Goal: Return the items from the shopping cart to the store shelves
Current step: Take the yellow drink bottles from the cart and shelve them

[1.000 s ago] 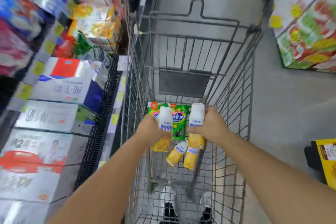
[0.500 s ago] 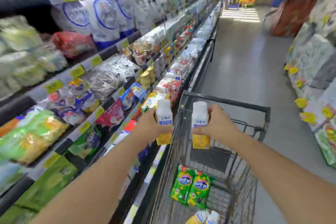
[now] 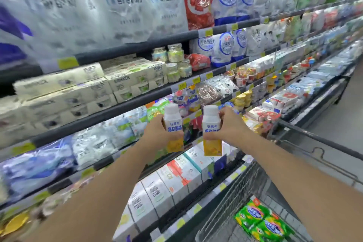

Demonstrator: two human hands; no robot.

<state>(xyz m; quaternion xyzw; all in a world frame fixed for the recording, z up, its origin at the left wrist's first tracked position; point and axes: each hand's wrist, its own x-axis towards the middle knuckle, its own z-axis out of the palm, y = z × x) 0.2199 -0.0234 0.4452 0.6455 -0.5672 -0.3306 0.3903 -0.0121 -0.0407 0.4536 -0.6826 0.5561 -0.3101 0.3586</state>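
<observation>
the person has lifted two white-and-yellow yogurt bottles out of the shopping cart [image 3: 255,192] at 5 o'clock, the left hand [image 3: 157,133] gripping one bottle [image 3: 173,127] and the right hand [image 3: 229,127] the other bottle [image 3: 211,129], both upright before the dairy shelves [image 3: 137,100] at 11 o'clock, so shelving likely comes next.

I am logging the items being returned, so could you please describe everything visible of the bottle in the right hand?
The bottle is a small carton-like container with a white rounded cap, a white upper body with blue printed characters and a yellow base. It stands upright in mid-air before the shelves, gripped around its middle by the right hand, whose fingers cover part of the label. Nothing else touches it.
</observation>
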